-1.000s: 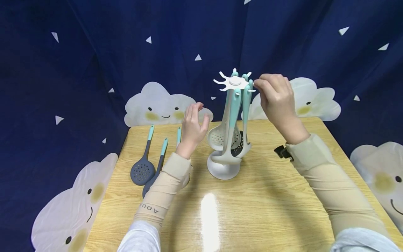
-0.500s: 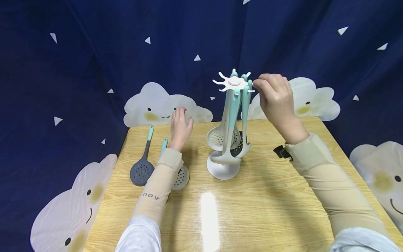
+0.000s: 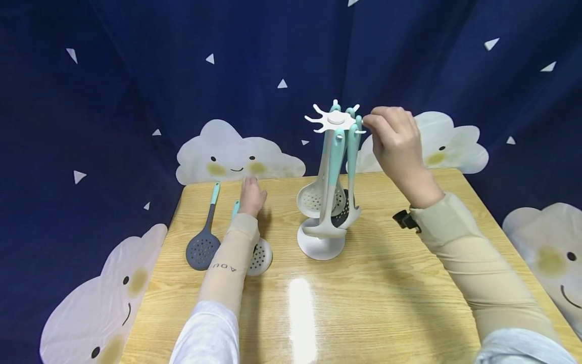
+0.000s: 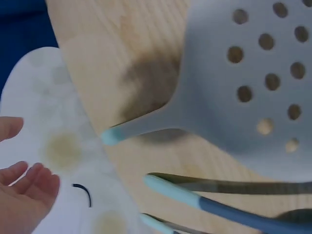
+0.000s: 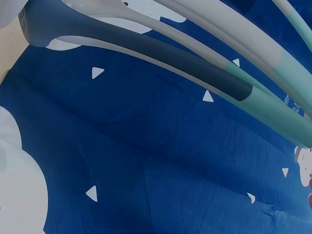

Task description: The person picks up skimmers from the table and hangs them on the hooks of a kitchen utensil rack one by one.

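Note:
My left hand (image 3: 252, 197) reaches toward the table's back edge, over the handle end of a pale skimmer (image 3: 261, 259). In the left wrist view the fingers and thumb are apart, with nothing between them, beyond the teal tip of the pale skimmer (image 4: 214, 97). My right hand (image 3: 396, 144) pinches a hook tip of the white utensil rack (image 3: 335, 120), which stands upright. Several teal-handled utensils hang from the rack, among them a pale ladle (image 3: 325, 230) and a pale slotted spoon (image 3: 311, 198). A dark utensil (image 5: 161, 51) hangs close by in the right wrist view.
Left of the pale skimmer lie a dark blue skimmer (image 3: 203, 249) and another utensil whose teal handle (image 3: 235, 209) shows, the rest hidden by my left sleeve. A dark blue curtain (image 3: 254, 30) with clouds stands behind the wooden table (image 3: 373, 303).
My left hand has moved left and down from beside the rack to the pale skimmer's handle end. The right hand keeps its place at the rack.

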Available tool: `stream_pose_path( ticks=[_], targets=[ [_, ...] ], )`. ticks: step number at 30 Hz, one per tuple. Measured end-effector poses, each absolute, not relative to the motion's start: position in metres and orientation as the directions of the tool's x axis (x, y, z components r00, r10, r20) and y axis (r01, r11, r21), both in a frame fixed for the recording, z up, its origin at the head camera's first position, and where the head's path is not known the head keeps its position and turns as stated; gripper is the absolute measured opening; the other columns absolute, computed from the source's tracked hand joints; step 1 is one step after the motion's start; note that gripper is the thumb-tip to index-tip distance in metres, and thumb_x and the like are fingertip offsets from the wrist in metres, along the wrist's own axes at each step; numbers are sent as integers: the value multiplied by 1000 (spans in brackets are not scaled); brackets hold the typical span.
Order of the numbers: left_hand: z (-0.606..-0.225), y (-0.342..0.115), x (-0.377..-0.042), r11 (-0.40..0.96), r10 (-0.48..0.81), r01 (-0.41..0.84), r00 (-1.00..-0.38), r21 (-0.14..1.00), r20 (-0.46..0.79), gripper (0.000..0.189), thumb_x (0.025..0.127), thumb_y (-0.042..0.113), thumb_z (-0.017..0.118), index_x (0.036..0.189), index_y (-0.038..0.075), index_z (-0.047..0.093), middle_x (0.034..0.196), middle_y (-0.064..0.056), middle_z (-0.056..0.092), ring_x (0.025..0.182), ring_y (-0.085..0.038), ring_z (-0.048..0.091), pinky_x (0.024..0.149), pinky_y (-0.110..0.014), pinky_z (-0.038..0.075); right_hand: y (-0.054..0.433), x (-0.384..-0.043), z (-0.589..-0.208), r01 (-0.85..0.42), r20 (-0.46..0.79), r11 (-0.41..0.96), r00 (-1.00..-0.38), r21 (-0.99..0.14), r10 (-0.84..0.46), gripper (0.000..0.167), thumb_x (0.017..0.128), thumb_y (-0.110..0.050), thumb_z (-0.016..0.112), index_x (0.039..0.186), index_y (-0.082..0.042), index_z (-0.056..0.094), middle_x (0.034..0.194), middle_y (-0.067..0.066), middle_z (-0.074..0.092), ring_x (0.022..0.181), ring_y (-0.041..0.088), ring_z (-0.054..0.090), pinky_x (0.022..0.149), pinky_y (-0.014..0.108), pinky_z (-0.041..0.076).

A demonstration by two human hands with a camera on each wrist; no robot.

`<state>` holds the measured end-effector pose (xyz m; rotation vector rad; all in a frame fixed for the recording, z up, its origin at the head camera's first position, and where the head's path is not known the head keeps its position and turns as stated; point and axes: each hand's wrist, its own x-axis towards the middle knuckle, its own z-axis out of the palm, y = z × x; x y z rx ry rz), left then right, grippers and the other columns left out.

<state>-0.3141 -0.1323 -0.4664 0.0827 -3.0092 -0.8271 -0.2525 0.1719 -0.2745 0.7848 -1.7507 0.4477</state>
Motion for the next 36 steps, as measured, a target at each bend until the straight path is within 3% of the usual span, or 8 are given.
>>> stream_pose_path(
  ticks=[7,12,15,19,23,26,29,36],
  targets=[
    [-480,-141,-313,844,-106,-193,-975,501,-197,58,92,14,53,137,-9,23,134,-27,33,125,-38,32,102,-43,33,171,-252,-274,-699,945,710,-171,84,-280,10,86,9,51,86,3,59,86,15,60,77,33,52,63,41,39],
    [-500,-148,-322,866,-83,-203,-960,458,-269,50,91,13,54,132,-7,34,129,-25,43,120,-35,43,100,-41,35,171,-252,-275,-699,945,711,-172,82,-278,11,86,10,50,86,3,59,86,15,60,77,33,51,63,42,38],
    [-555,-164,-350,907,-62,-131,-982,400,-180,43,86,14,59,120,-9,45,112,-24,55,103,-35,55,85,-39,47,172,-252,-275,-699,945,711,-175,79,-277,11,85,11,51,85,3,59,86,15,60,77,33,52,63,42,39],
    [-625,-183,-394,905,-82,-182,-962,385,-261,45,86,14,60,121,-10,45,109,-26,57,95,-37,58,76,-39,50,172,-252,-275,-698,943,711,-179,79,-281,11,85,11,51,85,3,58,85,16,60,77,33,51,62,42,38],
    [-676,-192,-420,894,-119,-225,-953,388,-279,34,85,9,58,115,-7,51,101,-23,61,81,-31,62,66,-38,51,171,-252,-275,-698,943,712,-180,78,-280,10,86,10,51,85,3,58,85,15,59,76,33,51,61,41,38],
    [-743,-207,-455,906,-159,-219,-969,363,-188,22,82,6,59,101,-4,58,84,-18,62,61,-25,57,48,-36,46,170,-252,-274,-698,944,712,-178,79,-279,10,86,9,51,85,3,58,84,15,59,76,33,51,61,41,38],
    [-829,-231,-509,895,-192,-256,-960,366,-202,17,82,9,59,97,1,61,81,-15,62,59,-24,57,46,-37,45,170,-252,-274,-697,944,712,-176,80,-279,9,87,9,51,85,3,58,84,15,59,75,33,51,61,41,37],
    [-723,-201,-434,866,-198,-265,-960,425,-196,15,80,2,57,93,-4,62,79,-15,61,62,-23,56,52,-32,46,170,-252,-274,-699,943,711,-179,78,-280,10,87,9,51,84,4,58,84,16,59,76,33,51,61,41,37]
  ],
)
